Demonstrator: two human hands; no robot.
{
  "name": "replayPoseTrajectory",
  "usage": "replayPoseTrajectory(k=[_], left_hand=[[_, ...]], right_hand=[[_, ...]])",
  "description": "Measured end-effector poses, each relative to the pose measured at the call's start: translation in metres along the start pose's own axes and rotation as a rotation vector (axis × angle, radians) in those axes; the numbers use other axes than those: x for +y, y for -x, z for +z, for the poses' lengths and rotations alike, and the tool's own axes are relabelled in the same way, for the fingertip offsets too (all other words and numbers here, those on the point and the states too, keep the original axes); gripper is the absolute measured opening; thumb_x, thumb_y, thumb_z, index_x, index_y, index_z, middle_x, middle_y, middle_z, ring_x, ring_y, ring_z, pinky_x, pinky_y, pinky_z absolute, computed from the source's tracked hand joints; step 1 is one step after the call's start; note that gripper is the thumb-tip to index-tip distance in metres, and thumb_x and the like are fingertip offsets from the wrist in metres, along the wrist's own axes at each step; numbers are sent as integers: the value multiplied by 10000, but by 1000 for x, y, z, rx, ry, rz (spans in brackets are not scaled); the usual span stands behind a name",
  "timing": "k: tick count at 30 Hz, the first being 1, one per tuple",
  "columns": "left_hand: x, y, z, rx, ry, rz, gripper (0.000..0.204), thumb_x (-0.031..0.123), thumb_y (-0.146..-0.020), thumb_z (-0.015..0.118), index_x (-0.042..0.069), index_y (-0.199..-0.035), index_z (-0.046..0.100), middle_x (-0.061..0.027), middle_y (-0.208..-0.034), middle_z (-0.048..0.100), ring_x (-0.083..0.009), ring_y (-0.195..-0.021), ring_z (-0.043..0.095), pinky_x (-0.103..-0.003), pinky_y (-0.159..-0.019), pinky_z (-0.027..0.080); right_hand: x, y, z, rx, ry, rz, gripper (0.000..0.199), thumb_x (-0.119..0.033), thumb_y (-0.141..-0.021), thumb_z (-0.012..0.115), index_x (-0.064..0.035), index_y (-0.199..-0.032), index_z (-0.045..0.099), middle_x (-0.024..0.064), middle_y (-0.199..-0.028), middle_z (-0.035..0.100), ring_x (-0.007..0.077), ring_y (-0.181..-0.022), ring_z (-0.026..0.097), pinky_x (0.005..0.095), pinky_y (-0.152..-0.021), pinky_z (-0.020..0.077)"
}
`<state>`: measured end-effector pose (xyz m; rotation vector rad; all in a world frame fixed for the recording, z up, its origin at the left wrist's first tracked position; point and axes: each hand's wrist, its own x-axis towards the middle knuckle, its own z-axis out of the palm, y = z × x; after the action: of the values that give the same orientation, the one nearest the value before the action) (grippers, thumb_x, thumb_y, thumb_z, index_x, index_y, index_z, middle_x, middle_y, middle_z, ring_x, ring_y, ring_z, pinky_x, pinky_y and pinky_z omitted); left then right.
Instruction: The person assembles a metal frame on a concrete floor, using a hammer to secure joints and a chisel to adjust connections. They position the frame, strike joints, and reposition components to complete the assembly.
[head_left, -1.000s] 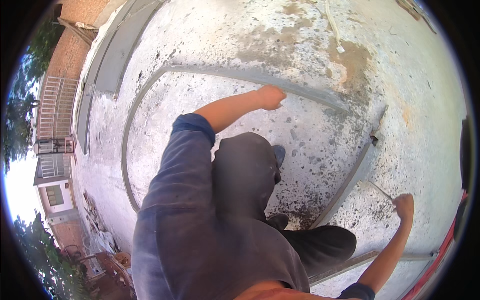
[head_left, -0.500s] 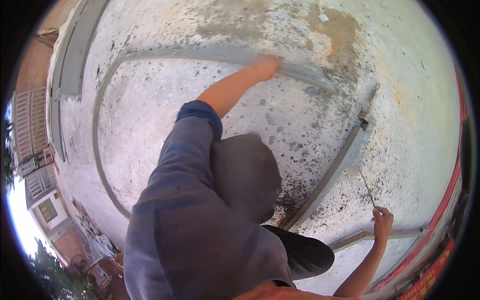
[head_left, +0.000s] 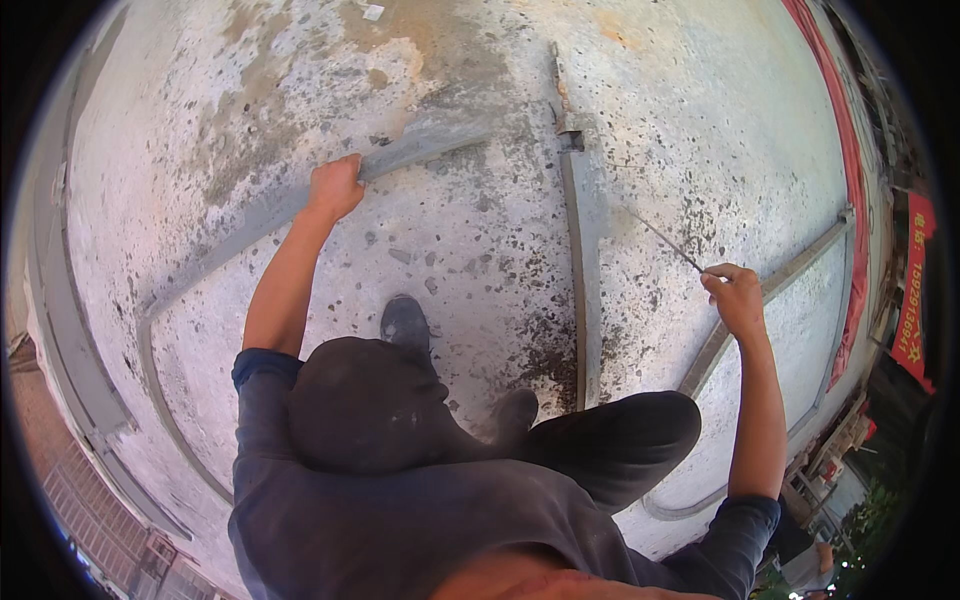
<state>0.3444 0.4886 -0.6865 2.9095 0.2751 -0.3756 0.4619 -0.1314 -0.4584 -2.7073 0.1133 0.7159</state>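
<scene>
My left hand (head_left: pixel 337 187) is closed round a long grey bar (head_left: pixel 420 147) lying on the speckled concrete ground at the left. This bar bends at its far left end and runs on toward me as a curved frame. At the right, my right hand (head_left: pixel 737 298) pinches one end of a thin dark rod (head_left: pixel 662 236) between thumb and fingers. The rod slants up and left, its tip near a second grey bar (head_left: pixel 580 250). That bar lies lengthwise in front of me, with a dark notch at its far end.
Another bar frame (head_left: pixel 770 295) lies past my right hand. A red strip (head_left: pixel 845 200) edges the ground at the right, beside a red banner (head_left: pixel 915 290). My shoe (head_left: pixel 405 325) stands between the bars. Loose chips and dark grit are scattered about. A brick surface shows lower left.
My view has turned to the right, so the ground and bars sit further left. My left hand still grips the bar, and my right hand still holds the rod.
</scene>
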Motion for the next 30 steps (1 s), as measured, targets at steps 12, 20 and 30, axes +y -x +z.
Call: replayPoseTrajectory(k=[12,20,30], left_hand=[[64,-20,20,-73,-6,320,256,152,-783,716,-11,-954,617,-229,-863,719,-408,-797,714,-502,-736,568],[62,-44,11,-120,-45,390,378,148,-741,728,-45,-1055,643,-229,-768,704,-417,-724,700,-528,-672,555],[67,-86,22,-382,-155,634,409,273,-725,781,-49,-944,656,-258,-858,720,-464,-849,712,-550,-792,559]], right_hand=[[-6,3,5,-13,-19,53,253,-213,-870,734,-1,-997,787,125,-685,700,196,-636,681,355,-649,532],[-1,3,10,97,-16,-26,269,-286,-831,715,-56,-944,796,193,-876,747,361,-876,722,452,-807,564],[-32,40,28,-4,-73,323,248,-99,-802,618,25,-964,759,231,-1000,748,378,-963,735,460,-800,596]])
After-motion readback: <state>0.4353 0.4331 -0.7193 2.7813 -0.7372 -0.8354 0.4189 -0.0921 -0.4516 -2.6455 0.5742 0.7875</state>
